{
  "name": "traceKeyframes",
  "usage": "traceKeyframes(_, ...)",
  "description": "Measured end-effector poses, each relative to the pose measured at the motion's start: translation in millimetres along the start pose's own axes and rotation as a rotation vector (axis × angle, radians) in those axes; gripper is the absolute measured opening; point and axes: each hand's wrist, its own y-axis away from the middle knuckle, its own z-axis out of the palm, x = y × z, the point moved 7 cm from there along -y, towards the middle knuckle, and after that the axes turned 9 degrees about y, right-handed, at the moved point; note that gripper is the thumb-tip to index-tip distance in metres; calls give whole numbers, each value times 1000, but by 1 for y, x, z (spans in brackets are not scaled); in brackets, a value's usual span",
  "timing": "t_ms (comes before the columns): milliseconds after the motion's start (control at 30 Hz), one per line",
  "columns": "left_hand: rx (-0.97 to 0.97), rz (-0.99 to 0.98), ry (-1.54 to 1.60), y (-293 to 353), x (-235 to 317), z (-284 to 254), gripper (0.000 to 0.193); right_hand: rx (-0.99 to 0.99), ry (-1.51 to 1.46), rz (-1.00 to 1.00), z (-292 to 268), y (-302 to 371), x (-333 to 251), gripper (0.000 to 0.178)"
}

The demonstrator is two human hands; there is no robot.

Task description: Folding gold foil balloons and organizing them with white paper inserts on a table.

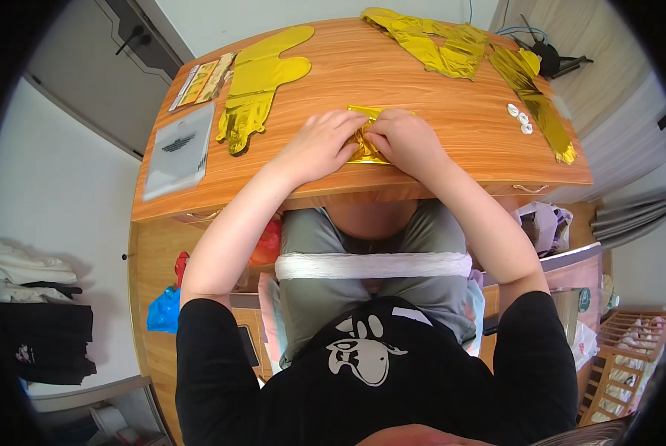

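Near the front edge of the desk lies a small folded gold foil balloon (368, 152), creased and shiny. My left hand (322, 140) grips its left side, fingers reaching over the top and the thumb lower down. From the right, my right hand (403, 140) holds the foil with bent fingers. Both hands cover much of the balloon, so its full outline is hidden. Flat gold foil balloons are spread farther off: one at the left (262, 70), one at the back (437, 44) and a long one at the right (534, 97).
Clear plastic bags (177, 152) and printed packets (201, 82) lie on the desk's left. Several small white pieces (522, 117) sit at its right, below a black stand (550, 56). A white band (374, 265) stretches across my thighs under the desk (325, 70).
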Motion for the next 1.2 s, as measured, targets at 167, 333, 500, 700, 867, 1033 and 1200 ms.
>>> traceKeyframes(167, -157, 61, -86, 0, -4, 19, 55, -81, -35, -16, -9, 12, -4, 16)
traceKeyframes(333, -235, 79, -138, -5, -6, 19, 55, 59, 110, 15, -13, 33, -19, 25)
traceKeyframes(500, -374, 25, -166, -20, 2, 10, 57, 16, 54, 132, -6, 40, -9, 30)
traceKeyframes(700, -262, 232, -109, -29, 7, 26, 63, -189, -36, 142, -5, 32, -6, 30)
traceKeyframes(867, -303, 162, 24, -33, 0, 40, 69, -80, -208, 119, -10, 36, 9, 28)
traceKeyframes(1033, -313, 169, -23, -32, -1, 40, 70, -119, -538, 526, -28, 51, 52, 25)
traceKeyframes(1200, -316, 162, -27, -33, 1, 37, 70, 284, -419, 523, -65, 65, 57, 25)
